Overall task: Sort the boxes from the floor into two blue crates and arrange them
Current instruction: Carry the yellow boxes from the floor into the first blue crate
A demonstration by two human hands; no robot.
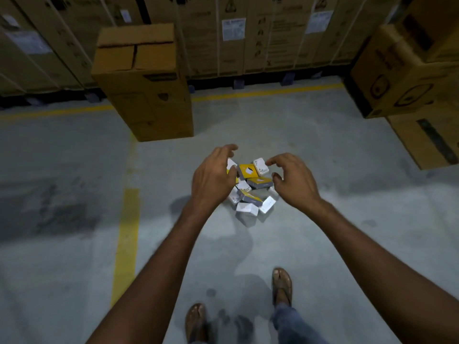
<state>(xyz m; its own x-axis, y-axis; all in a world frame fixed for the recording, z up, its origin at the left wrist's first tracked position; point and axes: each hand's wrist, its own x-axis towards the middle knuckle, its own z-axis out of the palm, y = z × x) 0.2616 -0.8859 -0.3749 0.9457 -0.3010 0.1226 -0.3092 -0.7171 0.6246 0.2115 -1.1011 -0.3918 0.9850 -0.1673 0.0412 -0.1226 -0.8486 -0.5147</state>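
Note:
A small heap of boxes (pixel 250 192) lies on the grey concrete floor, some white, some yellow and grey. A yellow box (pixel 247 171) sits near the top of the heap, a white one (pixel 260 166) just to its right. My left hand (pixel 213 177) hovers over the heap's left side, fingers loosely curled and holding nothing. My right hand (pixel 293 180) hovers over the right side, fingers spread and bent, also holding nothing. Both hands hide part of the heap. No blue crate is in view.
A tall cardboard carton (pixel 141 80) stands on the floor behind the heap. Rows of large cartons (pixel 248 33) line the back, with more cartons (pixel 409 78) stacked at the right. Yellow floor lines (pixel 126 234) run left of the heap. My sandalled feet (pixel 282 286) stand below it.

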